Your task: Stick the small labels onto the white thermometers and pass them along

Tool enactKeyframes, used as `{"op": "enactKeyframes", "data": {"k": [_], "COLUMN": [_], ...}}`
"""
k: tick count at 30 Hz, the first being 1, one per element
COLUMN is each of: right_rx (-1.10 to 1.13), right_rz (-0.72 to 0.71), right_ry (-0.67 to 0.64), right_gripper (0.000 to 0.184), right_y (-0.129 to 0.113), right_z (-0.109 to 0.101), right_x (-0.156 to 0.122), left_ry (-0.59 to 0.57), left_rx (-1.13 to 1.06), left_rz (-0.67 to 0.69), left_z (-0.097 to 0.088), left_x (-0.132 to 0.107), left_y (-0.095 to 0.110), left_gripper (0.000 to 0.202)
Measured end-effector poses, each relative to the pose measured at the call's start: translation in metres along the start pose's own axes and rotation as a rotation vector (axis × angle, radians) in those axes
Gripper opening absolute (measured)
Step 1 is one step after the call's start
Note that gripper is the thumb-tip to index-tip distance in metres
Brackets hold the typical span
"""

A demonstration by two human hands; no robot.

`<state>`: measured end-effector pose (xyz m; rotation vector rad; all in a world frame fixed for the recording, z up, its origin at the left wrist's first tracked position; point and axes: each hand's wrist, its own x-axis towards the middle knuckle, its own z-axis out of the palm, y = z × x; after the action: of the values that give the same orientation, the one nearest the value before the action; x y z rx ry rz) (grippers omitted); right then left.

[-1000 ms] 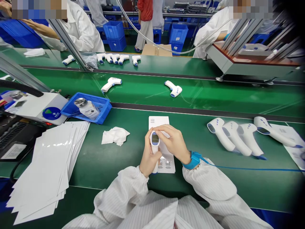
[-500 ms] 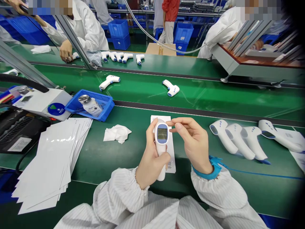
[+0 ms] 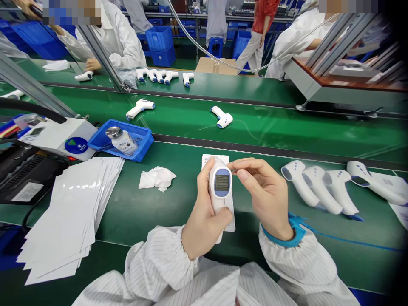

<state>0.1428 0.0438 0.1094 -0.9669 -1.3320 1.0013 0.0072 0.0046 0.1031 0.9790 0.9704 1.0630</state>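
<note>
My left hand (image 3: 204,216) is wrapped round the handle of a white infrared thermometer (image 3: 219,204). Its blue-framed grey display (image 3: 222,183) faces me, with dark text too small to read. My right hand (image 3: 266,187) is beside the head of the thermometer, fingers reaching to its right edge and thumb a little apart from them; I see nothing held there. A blue wrist strap (image 3: 283,238) circles my right wrist. Beneath the thermometer lies a printed white sheet (image 3: 230,221), partly covered by my left hand.
Several white thermometers (image 3: 299,182) lie at right. On the left are a crumpled white tissue (image 3: 157,177), a paper stack (image 3: 66,212) and a blue tray (image 3: 145,144) holding a bottle (image 3: 121,140). Two thermometers (image 3: 140,109) lie on the green belt (image 3: 178,114). Co-workers in white sit opposite.
The thermometer and both hands have shifted slightly right. The two thermometers on the belt have moved left. A co-worker's hand has drawn back from a thermometer opposite; a person in red walked right.
</note>
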Motion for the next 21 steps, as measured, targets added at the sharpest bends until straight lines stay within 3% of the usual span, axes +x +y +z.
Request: {"op": "enactKeyframes", "data": {"k": [10, 13, 17, 21], "right_rx": [-0.029, -0.022, -0.012, 0.034], "right_rz": [0.009, 0.054, 0.211, 0.276], "right_ry": [0.014, -0.022, -0.167, -0.259], "right_gripper": [0.008, 0.016, 0.024, 0.028], "right_y": [-0.002, 0.006, 0.022, 0.031], "right_z": [0.003, 0.004, 0.006, 0.01], "right_x": [-0.001, -0.003, -0.001, 0.007], "left_ry": [0.017, 0.03, 0.083, 0.08], "left_rx": [0.016, -0.041, -0.041, -0.041], "left_rz": [0.048, 0.131, 0.334, 0.34], "left_z": [-0.002, -0.009, -0.017, -0.016], "left_x": [0.003, 0.024, 0.061, 0.08], "left_y": [0.0, 0.011, 0.032, 0.039], "left_gripper": [0.092, 0.095, 0.094, 0.091]}}
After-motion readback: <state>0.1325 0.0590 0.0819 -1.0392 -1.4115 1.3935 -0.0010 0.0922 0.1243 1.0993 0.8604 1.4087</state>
